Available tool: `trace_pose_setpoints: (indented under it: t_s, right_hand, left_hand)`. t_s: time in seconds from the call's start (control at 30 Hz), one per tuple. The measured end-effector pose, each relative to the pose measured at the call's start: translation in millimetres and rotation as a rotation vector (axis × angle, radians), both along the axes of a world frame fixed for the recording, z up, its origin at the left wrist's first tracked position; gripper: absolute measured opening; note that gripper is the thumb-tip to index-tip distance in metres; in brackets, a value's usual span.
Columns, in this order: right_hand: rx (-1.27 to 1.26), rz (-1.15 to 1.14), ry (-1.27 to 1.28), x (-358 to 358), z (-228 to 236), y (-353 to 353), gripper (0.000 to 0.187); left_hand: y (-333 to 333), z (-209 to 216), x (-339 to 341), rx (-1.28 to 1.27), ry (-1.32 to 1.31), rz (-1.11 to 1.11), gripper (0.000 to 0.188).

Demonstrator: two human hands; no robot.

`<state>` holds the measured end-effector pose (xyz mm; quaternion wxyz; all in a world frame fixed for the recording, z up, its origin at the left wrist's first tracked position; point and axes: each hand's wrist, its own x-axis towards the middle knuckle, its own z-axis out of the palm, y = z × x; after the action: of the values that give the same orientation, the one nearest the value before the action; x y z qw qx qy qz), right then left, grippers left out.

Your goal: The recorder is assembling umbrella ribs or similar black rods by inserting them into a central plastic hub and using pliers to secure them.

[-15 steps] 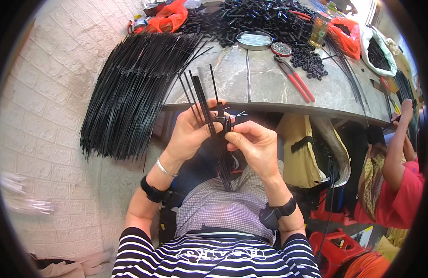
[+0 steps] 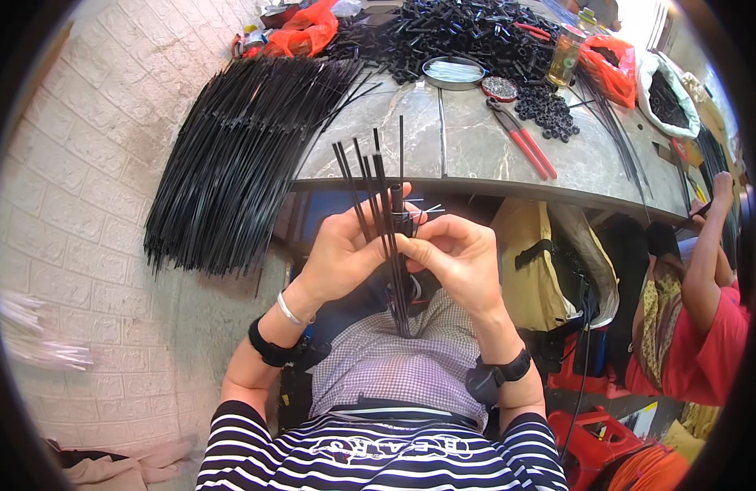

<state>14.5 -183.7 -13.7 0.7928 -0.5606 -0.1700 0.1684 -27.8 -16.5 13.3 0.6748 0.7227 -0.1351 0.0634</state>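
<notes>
Above my lap, my left hand (image 2: 345,243) is closed round a small bundle of thin black rods (image 2: 381,200) and a short black tube (image 2: 397,199). The rods stand upright, their lower ends reaching down to my trousers. Thin pale wires (image 2: 427,210) stick out to the right from around the tube. My right hand (image 2: 457,252) pinches at the same bundle just below the tube, with thumb and forefinger meeting the left hand's fingers. What lies between those fingertips is mostly hidden.
A large stack of black rods (image 2: 231,164) hangs over the table's left edge. On the grey table (image 2: 378,139) lie red-handled pincers (image 2: 521,139), a dish of pale wires (image 2: 453,72), black rings (image 2: 548,113) and a heap of black tubes (image 2: 468,37). A co-worker (image 2: 689,327) sits at right.
Both hands and the bundle have shifted slightly to the right. The rods have fanned apart at the top, and my right thumb has come against the rods by the left hand.
</notes>
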Motion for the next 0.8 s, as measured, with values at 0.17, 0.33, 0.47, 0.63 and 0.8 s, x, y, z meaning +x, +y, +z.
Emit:
trace_pose_setpoints:
  t_s: [0.17, 0.33, 0.47, 0.63, 0.8]
  right_hand:
    - [0.117, 0.112, 0.092, 2, 1, -4, 0.012]
    - [0.129, 0.196, 0.219, 2, 0, -4, 0.014]
    - [0.132, 0.189, 0.207, -1, 0, -1, 0.015]
    - [0.088, 0.054, 0.005, -12, -3, 8, 0.013]
    - [0.104, 0.007, -0.038, -12, -1, 10, 0.009]
  left_hand:
    - [7, 2, 0, -0.024, 0.025, -0.015, 0.042]
    - [15, -3, -2, -0.010, 0.021, -0.025, 0.044]
    - [21, -9, -2, -0.079, 0.013, -0.059, 0.046]
    - [20, -20, -3, -0.229, 0.039, -0.013, 0.046]
    - [19, -18, -4, -0.262, 0.037, -0.028, 0.044]
